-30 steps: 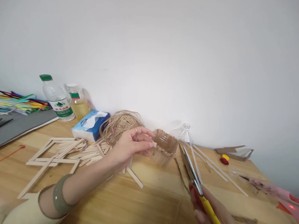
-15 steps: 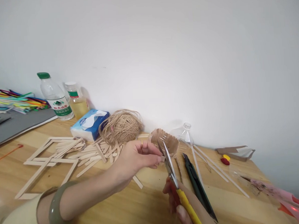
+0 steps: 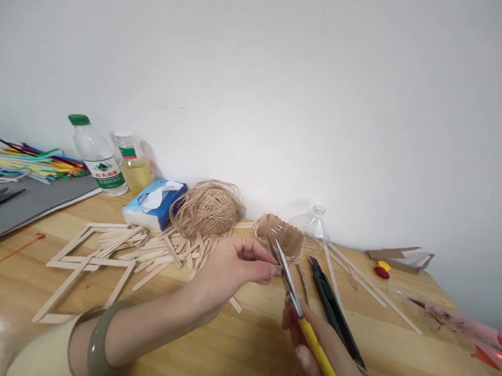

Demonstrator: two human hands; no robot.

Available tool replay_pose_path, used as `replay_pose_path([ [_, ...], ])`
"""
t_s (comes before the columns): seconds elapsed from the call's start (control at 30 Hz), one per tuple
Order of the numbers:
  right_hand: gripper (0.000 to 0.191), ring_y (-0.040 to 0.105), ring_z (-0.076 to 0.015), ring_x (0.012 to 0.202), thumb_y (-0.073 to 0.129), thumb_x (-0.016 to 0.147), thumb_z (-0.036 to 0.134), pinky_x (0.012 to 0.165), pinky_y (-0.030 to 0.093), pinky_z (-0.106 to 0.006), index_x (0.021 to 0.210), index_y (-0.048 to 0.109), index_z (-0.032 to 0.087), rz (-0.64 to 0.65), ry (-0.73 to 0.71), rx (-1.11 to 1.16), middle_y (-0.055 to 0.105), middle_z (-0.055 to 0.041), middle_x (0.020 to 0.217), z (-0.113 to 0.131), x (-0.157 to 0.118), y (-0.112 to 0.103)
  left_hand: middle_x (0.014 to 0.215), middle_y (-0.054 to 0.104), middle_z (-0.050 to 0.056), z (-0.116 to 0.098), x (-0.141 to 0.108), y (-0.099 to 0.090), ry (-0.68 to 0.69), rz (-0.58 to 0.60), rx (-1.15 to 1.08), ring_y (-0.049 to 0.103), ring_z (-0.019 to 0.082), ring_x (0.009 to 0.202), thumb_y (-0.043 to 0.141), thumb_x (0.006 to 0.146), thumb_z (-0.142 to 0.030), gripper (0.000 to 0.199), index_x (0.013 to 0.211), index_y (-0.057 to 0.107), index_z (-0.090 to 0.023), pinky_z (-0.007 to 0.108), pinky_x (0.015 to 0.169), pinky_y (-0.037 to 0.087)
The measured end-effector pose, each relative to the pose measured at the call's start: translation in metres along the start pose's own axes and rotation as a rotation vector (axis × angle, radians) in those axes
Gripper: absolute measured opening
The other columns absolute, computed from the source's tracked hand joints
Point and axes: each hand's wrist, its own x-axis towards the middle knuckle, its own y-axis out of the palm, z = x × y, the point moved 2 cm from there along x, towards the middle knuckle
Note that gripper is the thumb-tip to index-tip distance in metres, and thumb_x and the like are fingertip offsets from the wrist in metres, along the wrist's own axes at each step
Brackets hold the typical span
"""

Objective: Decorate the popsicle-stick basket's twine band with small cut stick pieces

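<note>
The chip [image 3: 277, 270] is pinched by the left hand [image 3: 225, 270], beside the parted blades of the scissors [image 3: 313, 342], gripped by the right hand [image 3: 331, 341]; it is best held square, fingertips clear; behind is the basket [image 3: 293, 239]; rightward, the cutter [image 3: 333, 313].

The left arm reached in from the table's near left, wrist nearly level, the left hand [image 3: 233, 264] pinching with thumb and forefinger. The right hand [image 3: 307, 342], lower at the near edge, was closed in a grip, its wrist angled up leftward.
</note>
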Motion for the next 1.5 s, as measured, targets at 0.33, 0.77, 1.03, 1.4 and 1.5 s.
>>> replay_pose_path([
  [0.33, 0.050, 0.030, -0.0129, 0.052, 0.037, 0.076, 0.072, 0.045, 0.023, -0.026, 0.070, 0.043, 0.022, -0.008, 0.010, -0.050, 0.030, 0.0045, 0.059, 0.012, 0.001, -0.005, 0.051, 0.064, -0.004, -0.002, -0.002, 0.001, -0.002, -0.002, -0.011, 0.054, 0.007, 0.052, 0.071, 0.053, -0.010, 0.007, 0.054, 0.066, -0.015, 0.020, 0.055, 0.044],
  [0.77, 0.060, 0.019, -0.0116, 0.054, 0.025, 0.071, 0.082, 0.050, 0.015, -0.028, 0.065, 0.033, 0.022, -0.049, 0.069, -0.143, 0.023, 0.0067, 0.061, 0.041, 0.001, -0.007, 0.050, 0.062, -0.004, -0.009, -0.004, 0.000, -0.023, 0.004, 0.050, 0.052, 0.008, 0.052, 0.067, 0.052, -0.008, 0.008, 0.051, 0.067, -0.016, 0.021, 0.057, 0.041],
  [1.03, 0.063, 0.021, -0.0109, 0.053, 0.027, 0.067, 0.085, 0.048, 0.015, -0.027, 0.060, 0.029, 0.023, -0.006, 0.120, -0.161, 0.025, 0.0063, 0.057, 0.032, 0.000, -0.014, 0.052, 0.063, -0.004, -0.010, -0.005, -0.002, -0.033, 0.010, 0.034, 0.053, 0.007, 0.054, 0.072, 0.055, -0.009, 0.009, 0.053, 0.066, -0.015, 0.019, 0.057, 0.042],
  [1.4, 0.061, 0.032, -0.0107, 0.047, 0.034, 0.070, 0.081, 0.040, 0.028, -0.024, 0.073, 0.045, 0.021, 0.031, 0.004, 0.085, 0.035, 0.0041, 0.058, 0.013, 0.001, -0.016, 0.066, 0.069, -0.004, -0.004, -0.003, -0.004, 0.003, 0.020, -0.033, 0.059, 0.006, 0.062, 0.071, 0.064, -0.012, 0.008, 0.070, 0.072, -0.017, 0.017, 0.064, 0.046],
  [1.5, 0.061, 0.031, -0.0110, 0.048, 0.032, 0.071, 0.081, 0.040, 0.027, -0.023, 0.074, 0.045, 0.022, 0.036, -0.004, 0.076, 0.033, 0.0045, 0.058, 0.012, 0.000, -0.014, 0.066, 0.070, -0.003, -0.002, -0.002, -0.004, -0.006, 0.006, -0.085, 0.061, 0.006, 0.064, 0.074, 0.062, -0.013, 0.010, 0.071, 0.070, -0.016, 0.016, 0.065, 0.047],
])
